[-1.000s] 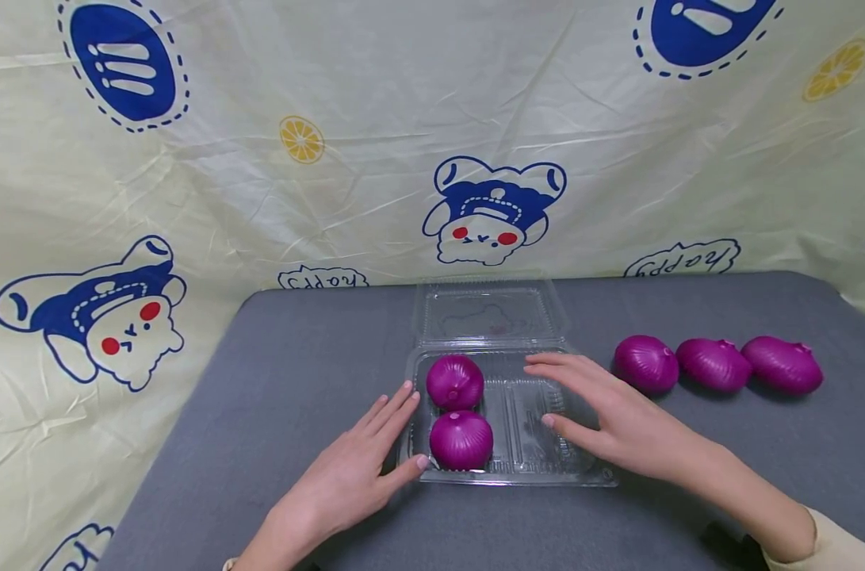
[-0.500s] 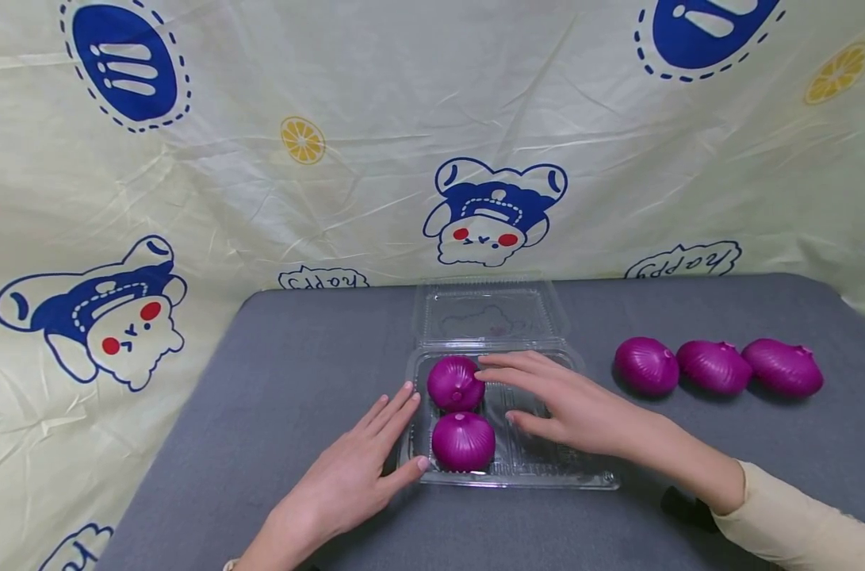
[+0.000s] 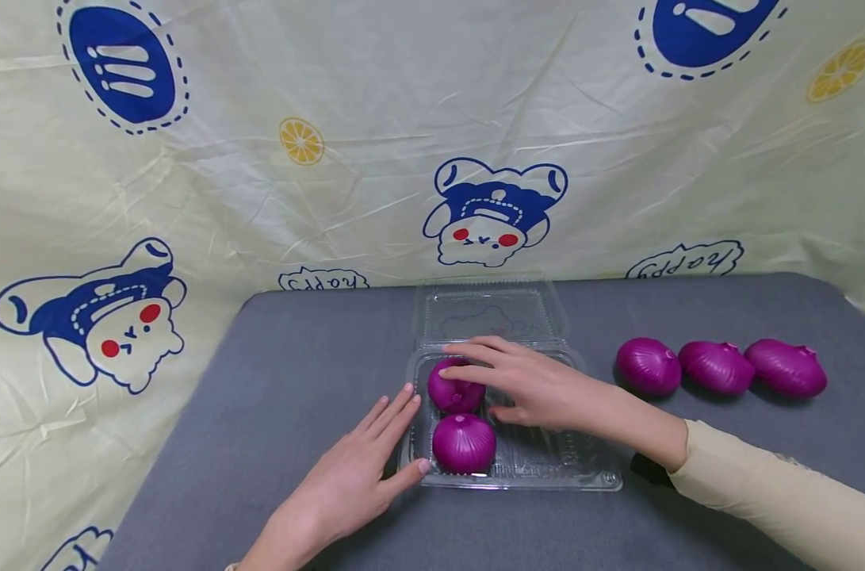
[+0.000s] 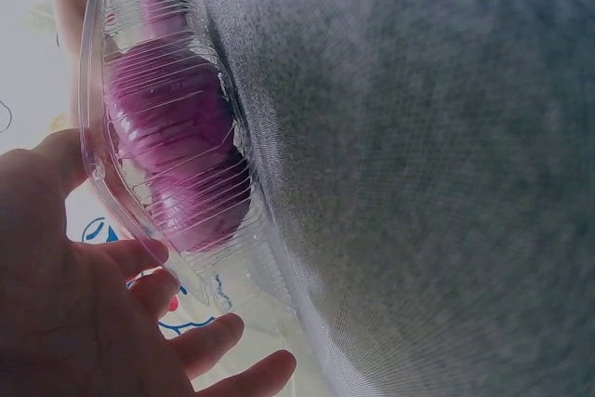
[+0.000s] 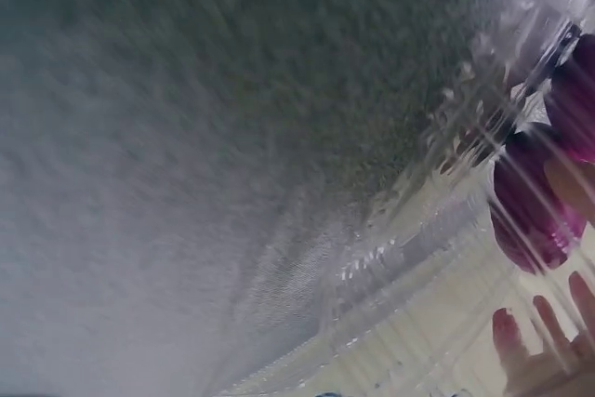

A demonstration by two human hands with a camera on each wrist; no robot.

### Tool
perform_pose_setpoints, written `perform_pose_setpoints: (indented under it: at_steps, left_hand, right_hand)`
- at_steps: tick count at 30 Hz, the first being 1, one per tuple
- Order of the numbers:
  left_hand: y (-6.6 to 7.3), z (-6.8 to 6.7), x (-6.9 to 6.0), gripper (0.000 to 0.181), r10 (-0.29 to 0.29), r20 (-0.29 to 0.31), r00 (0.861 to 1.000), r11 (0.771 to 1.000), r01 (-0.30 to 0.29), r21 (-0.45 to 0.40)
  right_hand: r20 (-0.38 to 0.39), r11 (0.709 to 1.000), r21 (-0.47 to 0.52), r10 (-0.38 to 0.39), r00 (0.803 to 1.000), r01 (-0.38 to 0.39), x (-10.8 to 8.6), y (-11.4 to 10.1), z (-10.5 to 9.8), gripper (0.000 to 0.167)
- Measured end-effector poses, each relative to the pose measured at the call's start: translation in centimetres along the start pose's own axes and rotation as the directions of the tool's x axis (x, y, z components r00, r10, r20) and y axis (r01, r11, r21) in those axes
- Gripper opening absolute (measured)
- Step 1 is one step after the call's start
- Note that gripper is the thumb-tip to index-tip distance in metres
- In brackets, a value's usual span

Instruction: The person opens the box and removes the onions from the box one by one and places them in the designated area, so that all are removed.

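Observation:
A clear plastic clamshell box (image 3: 546, 480) lies with its lid back and two red onions in its left half. Over the farther red onion (image 3: 455, 396), my right hand (image 3: 539, 385) reaches from the right, fingers extended across its top and thumb by its right side. The nearer red onion (image 3: 464, 444) sits just in front of it. My left hand (image 3: 354, 468) rests at the box's left edge with straight, spread fingers. In the left wrist view, the thumb and fingertips of that left hand (image 4: 102, 276) are at the rim, and the onions (image 4: 172, 109) show through the ribbed wall.
Three more red onions (image 3: 717, 367) lie in a row on the grey tabletop (image 3: 318, 341), right of the box. The clear lid (image 3: 489, 309) reaches toward the back edge. A printed cloth (image 3: 375, 198) hangs behind the table.
My right hand has moved left across the box, from its right half to over the farther onion. My left hand has stayed at the left edge.

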State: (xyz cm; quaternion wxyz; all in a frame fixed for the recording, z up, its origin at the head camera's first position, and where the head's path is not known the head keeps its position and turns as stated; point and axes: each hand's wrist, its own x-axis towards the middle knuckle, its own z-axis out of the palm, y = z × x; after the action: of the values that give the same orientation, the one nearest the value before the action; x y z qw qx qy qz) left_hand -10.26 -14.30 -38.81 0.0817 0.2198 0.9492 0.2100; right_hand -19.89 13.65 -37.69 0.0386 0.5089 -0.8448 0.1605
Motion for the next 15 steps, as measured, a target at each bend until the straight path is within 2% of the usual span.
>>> perform_pose_setpoints:
  at_steps: [6,15]
  left_hand:
    - [-0.03,0.03,0.0,0.075,-0.003,0.001,1.0,1.0,0.003,-0.006]
    - [-0.07,0.06,0.05,0.076,0.002,0.0,1.0,1.0,-0.002,-0.007]
  right_hand:
    - [0.028,0.998,-0.038,-0.054,0.998,0.055,1.0,0.38,0.54,0.082]
    - [0.038,0.998,-0.041,-0.042,0.998,0.044,1.13,0.72,0.77,0.076]
